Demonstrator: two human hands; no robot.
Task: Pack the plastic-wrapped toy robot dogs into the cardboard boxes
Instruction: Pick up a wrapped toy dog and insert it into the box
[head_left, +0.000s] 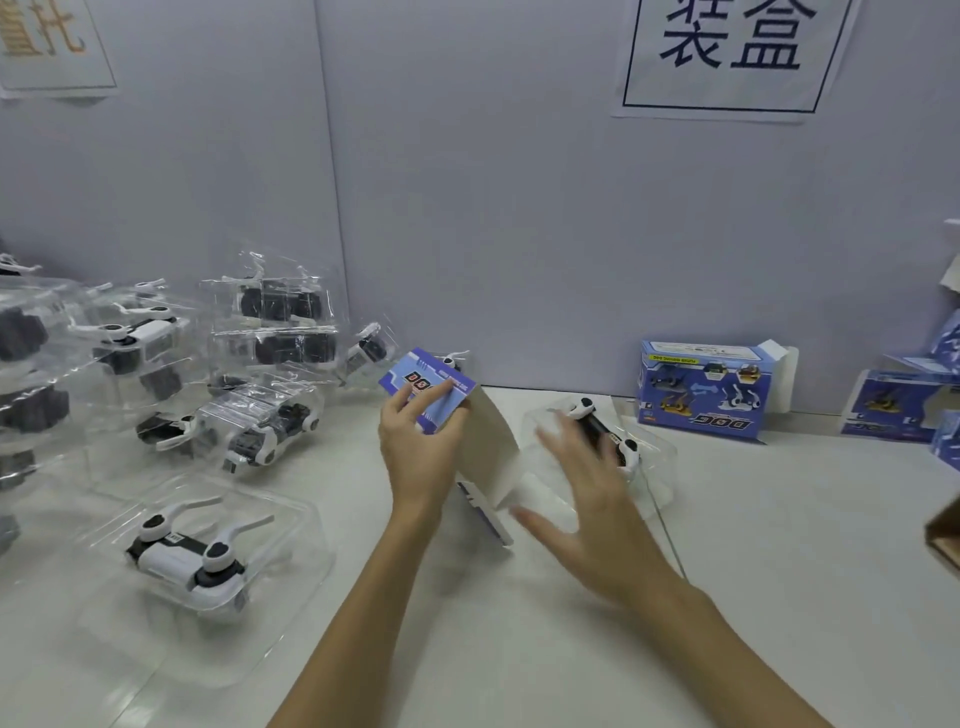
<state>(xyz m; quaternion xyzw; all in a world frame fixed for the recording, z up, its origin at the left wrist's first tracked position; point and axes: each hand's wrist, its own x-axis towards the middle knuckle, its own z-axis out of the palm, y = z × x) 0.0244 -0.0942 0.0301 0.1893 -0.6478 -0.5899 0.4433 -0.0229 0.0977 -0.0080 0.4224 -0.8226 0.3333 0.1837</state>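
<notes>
Hands (423, 441) around blue-printed box (431, 389)

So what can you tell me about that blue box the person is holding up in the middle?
The blue box looks like printed cardboard, with red and black "DOG" lettering on its blue face and a plain white inside. It is open, with a white flap spread down toward the table, and held tilted above it. The left hand grips it, fingers across the blue face. The right hand is blurred beside the white flap; whether it touches the box I cannot tell. A wrapped toy dog lies just behind.
</notes>
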